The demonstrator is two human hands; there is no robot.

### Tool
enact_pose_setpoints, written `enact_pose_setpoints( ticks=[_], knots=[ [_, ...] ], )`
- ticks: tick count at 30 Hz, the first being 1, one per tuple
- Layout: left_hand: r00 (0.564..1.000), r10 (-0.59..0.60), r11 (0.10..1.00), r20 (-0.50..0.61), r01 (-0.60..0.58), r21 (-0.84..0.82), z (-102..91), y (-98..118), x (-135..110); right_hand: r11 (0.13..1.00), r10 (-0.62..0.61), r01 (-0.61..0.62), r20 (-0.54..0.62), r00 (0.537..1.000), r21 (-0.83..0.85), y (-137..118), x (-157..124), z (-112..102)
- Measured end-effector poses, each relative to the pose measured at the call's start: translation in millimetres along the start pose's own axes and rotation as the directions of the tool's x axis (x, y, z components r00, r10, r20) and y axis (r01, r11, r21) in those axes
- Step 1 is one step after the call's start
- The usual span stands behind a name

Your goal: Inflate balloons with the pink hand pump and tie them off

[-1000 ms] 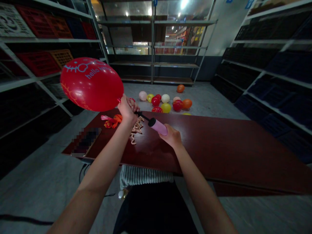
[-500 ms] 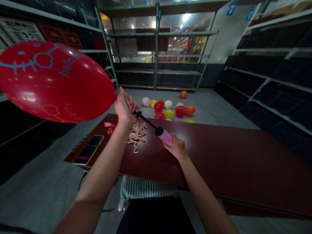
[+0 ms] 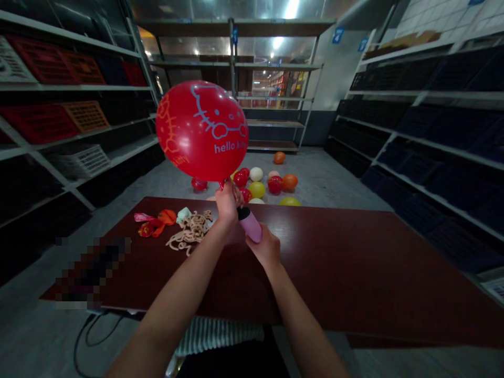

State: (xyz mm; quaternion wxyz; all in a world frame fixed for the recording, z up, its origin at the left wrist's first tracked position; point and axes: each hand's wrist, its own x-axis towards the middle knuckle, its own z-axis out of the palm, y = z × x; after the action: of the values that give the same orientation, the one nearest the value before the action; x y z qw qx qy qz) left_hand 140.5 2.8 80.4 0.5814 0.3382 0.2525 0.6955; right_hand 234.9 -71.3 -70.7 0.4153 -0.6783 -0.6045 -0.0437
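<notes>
A large inflated red balloon (image 3: pixel 202 134) with a cat drawing and "hello kitty" lettering stands above my left hand (image 3: pixel 228 202). My left hand is closed around its neck, right by the front end of a balloon pump (image 3: pixel 251 226). The nozzle itself is hidden behind my fingers. My right hand (image 3: pixel 265 247) grips the pink body of the pump, whose black collar sits close to my left hand. On the table left of my hands lie a heap of beige curly strips (image 3: pixel 192 228) and several uninflated red and orange balloons (image 3: pixel 157 223).
The dark red table (image 3: pixel 334 262) spans the front. A pixelated dark object (image 3: pixel 96 268) lies at its left end. Beyond it, several inflated balloons (image 3: pixel 256 189) rest on the floor. Shelves (image 3: pixel 275 123) stand behind and on both sides, with crates (image 3: pixel 84 115) at the left. Cables (image 3: pixel 81 336) hang below.
The pump's black rod was drawn out and visible; now the pink body is pushed up against my left hand. The balloon appears further right and more upright, and the view has shifted.
</notes>
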Motion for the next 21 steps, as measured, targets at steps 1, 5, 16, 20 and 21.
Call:
enact_pose_setpoints(
  ticks=[1,5,16,20,21],
  knots=[
    [1.0,-0.008,1.0,-0.005,0.008,-0.002,-1.4,-0.1,1.4,1.0,-0.001,0.001,0.01,1.0,-0.009,-0.2,0.8,0.0],
    [0.997,-0.026,0.999,-0.073,0.024,-0.025,-16.2,9.4,6.1,0.998,-0.064,0.065,0.036,0.997,-0.019,-2.4,1.7,1.0],
    [0.965,-0.016,0.991,-0.263,-0.02,-0.135,-84.8,69.3,6.4,0.95,-0.286,0.301,0.161,0.945,-0.084,-12.7,-7.9,-0.9],
    [0.96,0.017,0.99,-0.28,-0.056,-0.132,-102.6,109.4,8.9,0.935,-0.335,0.349,0.177,0.926,-0.057,-15.7,-8.6,-2.1],
    [0.96,0.036,0.989,-0.276,-0.073,-0.127,-104.1,120.1,8.4,0.934,-0.342,0.355,0.177,0.923,-0.045,-16.5,-8.6,-2.5]
  ],
)
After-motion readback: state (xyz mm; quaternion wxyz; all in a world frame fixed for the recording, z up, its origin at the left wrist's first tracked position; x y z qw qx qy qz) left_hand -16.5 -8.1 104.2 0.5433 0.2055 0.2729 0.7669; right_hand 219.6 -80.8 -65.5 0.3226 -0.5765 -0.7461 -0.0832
